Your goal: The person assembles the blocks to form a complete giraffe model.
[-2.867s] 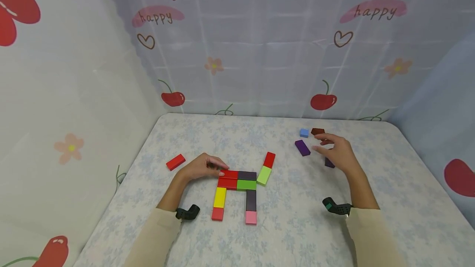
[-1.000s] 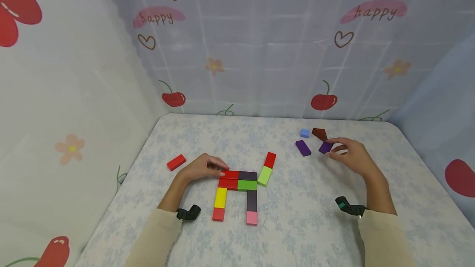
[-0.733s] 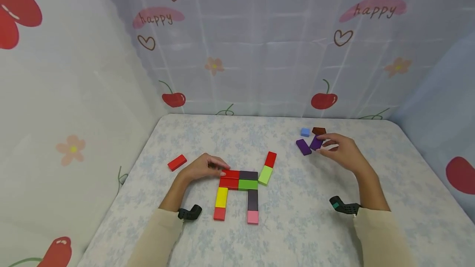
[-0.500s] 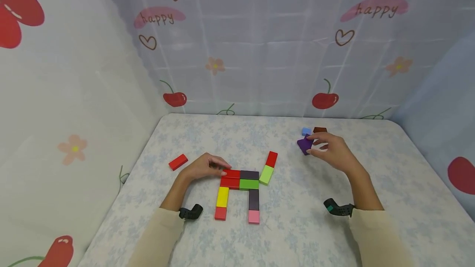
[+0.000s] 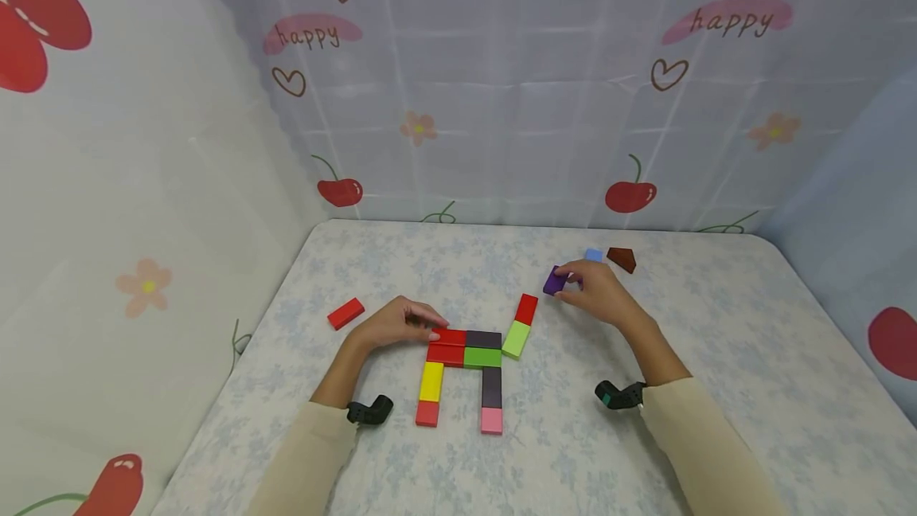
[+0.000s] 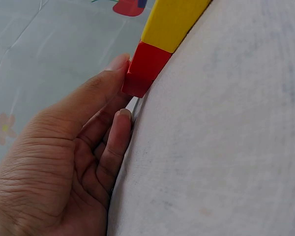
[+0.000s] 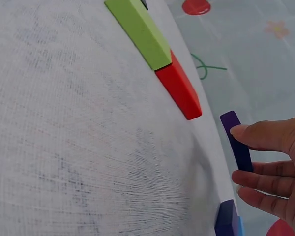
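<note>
My right hand [image 5: 598, 293] pinches a purple block [image 5: 554, 280] between thumb and fingers. In the right wrist view this block is held up off the table, beyond the end of a red block [image 7: 181, 88]. A second purple block [image 7: 226, 219] lies below that hand, mostly hidden in the head view. My left hand [image 5: 392, 323] rests at the left end of the block figure, its thumb touching the upper red block [image 5: 450, 337]. Red, dark, green, yellow and pink blocks lie flat together, with a light green block [image 5: 516, 339] slanting up at the right.
A loose red block [image 5: 346, 314] lies left of the left hand. Behind the right hand are a small blue block [image 5: 593, 255] and a brown angled block [image 5: 622, 259]. The patterned tabletop [image 5: 559, 436] meets printed curtains at the back and sides.
My right hand has taken hold of one purple block and carried it left, past the other purple block, toward the slanting blocks. My left hand has stayed in place.
</note>
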Tool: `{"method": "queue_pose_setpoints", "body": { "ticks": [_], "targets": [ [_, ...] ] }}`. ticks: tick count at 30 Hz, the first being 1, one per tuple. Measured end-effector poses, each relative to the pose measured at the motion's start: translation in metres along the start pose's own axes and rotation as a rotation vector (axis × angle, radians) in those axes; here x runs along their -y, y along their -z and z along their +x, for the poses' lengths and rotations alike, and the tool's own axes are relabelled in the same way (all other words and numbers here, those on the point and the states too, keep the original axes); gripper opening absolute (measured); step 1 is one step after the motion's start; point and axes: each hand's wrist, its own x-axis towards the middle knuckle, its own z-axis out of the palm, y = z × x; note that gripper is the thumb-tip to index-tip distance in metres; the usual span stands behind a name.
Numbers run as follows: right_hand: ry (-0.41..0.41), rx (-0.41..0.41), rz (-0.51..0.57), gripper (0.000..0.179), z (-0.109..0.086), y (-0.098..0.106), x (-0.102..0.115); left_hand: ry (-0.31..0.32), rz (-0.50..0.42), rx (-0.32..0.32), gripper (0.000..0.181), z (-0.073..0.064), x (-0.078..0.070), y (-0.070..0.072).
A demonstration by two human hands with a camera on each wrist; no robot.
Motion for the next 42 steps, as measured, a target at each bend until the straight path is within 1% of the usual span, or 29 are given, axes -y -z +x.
{"method": "queue_pose_setpoints", "body": {
  "ticks": [4,7,12,14,21,24,29,35,42],
  "targets": [
    [-0.043,0.048,-0.03,0.042,0.012,-0.01,-0.006,0.003,0.002,-0.002,0.026,0.0,0.001,-0.001],
    [-0.054,0.065,-0.036,0.042,0.018,-0.016,-0.01,0.01,0.009,-0.003,0.026,0.001,0.002,-0.001],
    [-0.106,0.072,-0.011,0.045,0.024,-0.022,-0.013,0.008,0.015,0.0,0.025,0.001,0.002,0.0],
    [-0.111,0.064,-0.003,0.047,0.025,-0.024,-0.013,0.001,0.016,0.002,0.025,0.001,0.001,0.0],
    [-0.092,0.019,0.093,0.039,0.028,-0.03,-0.015,-0.018,0.012,0.004,0.025,0.001,0.003,0.002],
    [-0.086,0.008,0.11,0.037,0.03,-0.033,-0.016,-0.019,0.006,0.005,0.024,0.001,0.003,0.002],
    [-0.059,0.031,0.13,0.036,0.033,-0.035,-0.013,-0.018,0.006,0.002,0.024,0.002,0.003,0.002],
    [-0.084,0.054,0.129,0.037,0.033,-0.035,-0.01,-0.014,0.011,0.004,0.024,0.001,0.002,0.002],
    [-0.069,0.068,0.131,0.038,0.032,-0.038,-0.009,-0.007,0.01,0.004,0.025,0.0,0.001,0.002]
  ]
}}
